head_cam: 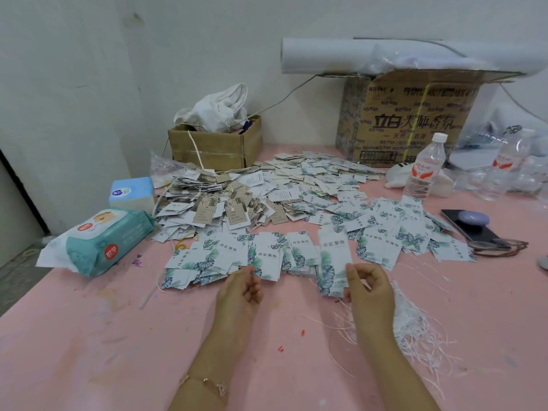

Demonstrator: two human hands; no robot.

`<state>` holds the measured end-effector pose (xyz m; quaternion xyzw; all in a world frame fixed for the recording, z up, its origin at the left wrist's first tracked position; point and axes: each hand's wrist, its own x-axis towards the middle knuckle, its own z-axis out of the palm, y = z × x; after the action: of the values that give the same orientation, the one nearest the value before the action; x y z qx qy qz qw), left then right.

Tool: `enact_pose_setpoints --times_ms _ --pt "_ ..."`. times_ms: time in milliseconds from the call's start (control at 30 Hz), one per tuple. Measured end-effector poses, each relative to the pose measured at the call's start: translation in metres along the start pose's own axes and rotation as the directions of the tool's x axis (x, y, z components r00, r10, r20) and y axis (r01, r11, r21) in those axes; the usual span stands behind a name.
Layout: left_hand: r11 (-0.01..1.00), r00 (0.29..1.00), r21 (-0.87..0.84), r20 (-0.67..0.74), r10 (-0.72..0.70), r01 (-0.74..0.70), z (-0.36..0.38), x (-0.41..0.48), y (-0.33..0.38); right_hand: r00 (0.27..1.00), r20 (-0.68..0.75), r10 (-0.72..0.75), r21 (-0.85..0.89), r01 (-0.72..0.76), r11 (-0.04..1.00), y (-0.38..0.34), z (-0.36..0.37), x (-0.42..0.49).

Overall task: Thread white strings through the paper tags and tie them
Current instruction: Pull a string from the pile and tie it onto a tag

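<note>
a pink table [89, 336] has a big heap of small white paper tags with green leaf pictures [379, 229] spread over its middle. the right hand [367, 287] pinches the right edge of one tall white leaf tag [332, 256] with thumb and fingers, and the tag stands up at the near edge of the heap. the left hand [240, 287] is just beside the heap's near edge, its fingers loosely bent, with nothing seen inside it. a messy bunch of thin white strings [415, 324] lies on the table just right of the right hand. farther back on the left is a pile of brown paper tags [204, 215] that have strings on them. a green pack of wet wipes [103, 244] lies at the left, a clear plastic water bottle [424, 170] stands at the right, and a small brown cardboard box [213, 146] sits behind the tags.
</note>
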<state>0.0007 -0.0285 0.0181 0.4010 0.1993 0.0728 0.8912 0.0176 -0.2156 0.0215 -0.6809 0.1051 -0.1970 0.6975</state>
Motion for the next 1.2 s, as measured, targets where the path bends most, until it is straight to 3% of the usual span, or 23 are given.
enact_pose_setpoints --times_ms 167,367,467,533,633,700,800,867,967,1200 --pt "0.999 1.000 0.043 0.000 0.018 -0.018 0.003 -0.001 -0.001 0.977 -0.203 0.061 0.117 -0.037 0.992 -0.002 -0.012 0.017" --pt "1.000 1.000 0.021 -0.021 0.008 -0.008 0.002 0.003 -0.001 0.954 -0.276 0.116 0.119 -0.086 0.989 -0.010 -0.021 0.058" --pt "1.000 1.000 0.014 -0.021 0.001 0.000 0.001 0.003 -0.001 0.966 -0.202 0.159 0.038 -0.155 0.987 -0.019 -0.021 0.082" --pt "1.000 1.000 0.006 -0.024 -0.006 0.006 0.001 0.003 0.000 0.980 -0.174 0.098 -0.235 -0.138 0.962 -0.023 -0.022 0.085" --pt "1.000 0.999 -0.001 -0.031 -0.012 0.012 0.002 0.002 0.001 0.982 -0.024 -0.187 -0.513 0.149 0.846 -0.022 -0.020 0.059" --pt "1.000 0.999 0.002 -0.031 -0.008 0.008 0.003 0.000 0.001 0.938 0.211 -0.274 -0.599 0.345 0.722 -0.015 -0.017 0.036" --pt "1.000 1.000 0.001 -0.029 -0.004 0.004 0.003 -0.002 0.001 0.828 0.556 -0.075 -0.707 0.518 0.481 0.001 -0.005 0.010" --pt "1.000 1.000 -0.011 -0.024 -0.008 0.008 0.001 -0.004 0.002 0.792 0.606 0.074 -0.761 0.551 0.342 0.007 0.001 0.002" --pt "1.000 1.000 -0.022 -0.026 -0.016 0.016 0.000 -0.003 0.002 0.775 0.631 0.039 -0.761 0.608 0.225 0.006 0.000 0.000" --pt "1.000 0.999 -0.015 -0.033 -0.012 0.012 0.002 -0.001 0.001 0.770 0.637 -0.043 -0.709 0.607 0.358 0.000 -0.007 0.001"
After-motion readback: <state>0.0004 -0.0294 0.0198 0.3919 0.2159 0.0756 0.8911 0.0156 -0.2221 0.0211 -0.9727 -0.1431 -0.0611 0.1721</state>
